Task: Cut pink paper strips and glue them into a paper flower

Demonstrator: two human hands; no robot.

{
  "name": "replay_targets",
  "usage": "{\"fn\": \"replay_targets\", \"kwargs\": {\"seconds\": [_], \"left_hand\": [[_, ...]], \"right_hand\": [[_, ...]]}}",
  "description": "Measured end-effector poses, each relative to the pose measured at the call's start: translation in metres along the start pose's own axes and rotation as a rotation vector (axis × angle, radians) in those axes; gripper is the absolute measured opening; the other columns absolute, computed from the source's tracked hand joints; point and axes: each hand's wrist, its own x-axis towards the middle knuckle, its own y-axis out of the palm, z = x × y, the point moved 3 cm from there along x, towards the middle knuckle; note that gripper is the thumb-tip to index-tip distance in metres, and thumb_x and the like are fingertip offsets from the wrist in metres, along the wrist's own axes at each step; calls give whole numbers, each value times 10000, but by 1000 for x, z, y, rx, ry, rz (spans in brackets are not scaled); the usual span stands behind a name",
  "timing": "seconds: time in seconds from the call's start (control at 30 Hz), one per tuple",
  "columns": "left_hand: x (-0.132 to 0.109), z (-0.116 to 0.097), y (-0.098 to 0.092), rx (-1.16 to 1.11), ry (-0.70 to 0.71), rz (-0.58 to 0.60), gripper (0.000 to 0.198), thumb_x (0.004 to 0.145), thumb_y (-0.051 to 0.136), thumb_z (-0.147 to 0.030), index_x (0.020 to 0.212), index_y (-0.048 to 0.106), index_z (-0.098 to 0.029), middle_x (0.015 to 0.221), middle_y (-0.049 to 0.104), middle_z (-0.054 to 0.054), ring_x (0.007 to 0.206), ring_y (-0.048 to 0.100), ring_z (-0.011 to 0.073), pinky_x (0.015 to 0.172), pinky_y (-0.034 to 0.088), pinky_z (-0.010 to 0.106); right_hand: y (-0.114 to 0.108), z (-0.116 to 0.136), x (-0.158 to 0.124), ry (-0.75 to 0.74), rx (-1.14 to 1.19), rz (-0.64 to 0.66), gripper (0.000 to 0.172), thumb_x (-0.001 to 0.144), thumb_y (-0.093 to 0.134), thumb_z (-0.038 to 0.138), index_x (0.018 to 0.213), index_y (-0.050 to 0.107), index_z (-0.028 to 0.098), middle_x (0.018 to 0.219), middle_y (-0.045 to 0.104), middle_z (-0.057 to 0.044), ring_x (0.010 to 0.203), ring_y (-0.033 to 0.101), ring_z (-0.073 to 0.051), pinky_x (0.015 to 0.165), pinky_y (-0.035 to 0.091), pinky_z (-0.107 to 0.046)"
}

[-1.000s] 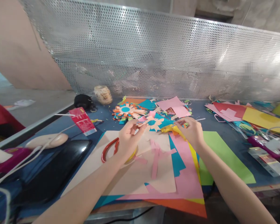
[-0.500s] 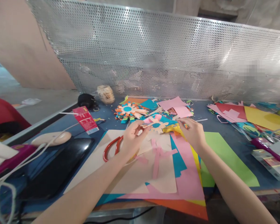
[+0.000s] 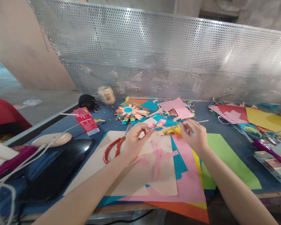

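Observation:
My left hand (image 3: 137, 137) pinches the edge of a cream paper flower (image 3: 159, 128) with a blue centre. The flower is tilted, so I see it nearly edge-on. My right hand (image 3: 194, 133) is at the flower's right, with thumb and fingers closed together. What its fingertips hold, if anything, is hidden. A yellow object (image 3: 173, 129) of unclear kind lies beside those fingertips. Scissors with red handles (image 3: 114, 148) rest by my left wrist on a cream sheet (image 3: 135, 181). Pink paper strips (image 3: 157, 162) are scattered below the flower.
A layered paper flower (image 3: 128, 110) and loose paper scraps (image 3: 152, 105) lie behind my hands. At left are a black phone (image 3: 58, 168), white cables and a red packet (image 3: 86, 120). A green sheet (image 3: 227, 162) is at right. Perforated metal (image 3: 154, 47) stands along the back.
The paper flower has tilted from showing its face to nearly edge-on and sits slightly lower. My left hand has shifted a little right. My right hand's fingers have drawn in slightly.

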Motion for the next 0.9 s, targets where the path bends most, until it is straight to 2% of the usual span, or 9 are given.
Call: {"fn": "replay_targets", "kwargs": {"seconds": [0.1,0.17,0.3,0.37,0.53,0.7,0.9], "left_hand": [[0,0,0,-8,5,3,89,740,633,-222,810,584,-196,788,569,12,718,559,122,659,479,255],[0,1,0,-19,-5,-5,92,740,636,-221,805,576,-196,783,562,10,716,559,119,657,478,253],[0,3,0,-25,-9,-2,99,738,639,-221,803,567,-199,784,554,5,705,553,114,655,476,253],[0,2,0,-24,-10,-3,95,740,638,-222,798,567,-202,781,550,2,702,549,113,655,473,254],[-1,-2,1,4,-22,4,85,754,624,-234,830,597,-204,804,576,15,726,556,124,649,474,257],[-1,1,0,9,-14,5,87,743,634,-234,815,590,-213,789,575,2,708,560,119,670,478,259],[-2,4,-1,-21,-57,0,104,746,630,-242,836,584,-214,807,564,9,732,560,126,677,478,263]], "right_hand": [[0,-2,1,1,-13,-3,336,818,484,265,506,381,193,452,453,34,417,407,-74,443,321,-196],[1,-4,1,44,52,10,332,824,484,273,520,378,193,457,448,39,418,425,-73,450,336,-190],[5,-9,0,156,328,61,80,849,444,241,811,506,208,725,600,14,461,554,-68,471,419,-181],[7,-10,-2,166,382,64,72,846,463,238,884,522,221,768,624,15,480,593,-76,482,442,-185],[6,-8,-4,109,330,31,62,814,524,210,833,582,221,737,670,21,508,627,-89,522,468,-187],[3,-4,-3,57,275,12,79,778,510,149,795,550,216,706,668,19,456,589,-80,485,456,-189],[-1,-4,-2,49,267,-84,55,756,564,172,737,527,208,657,656,16,421,560,-76,442,428,-185]]}}
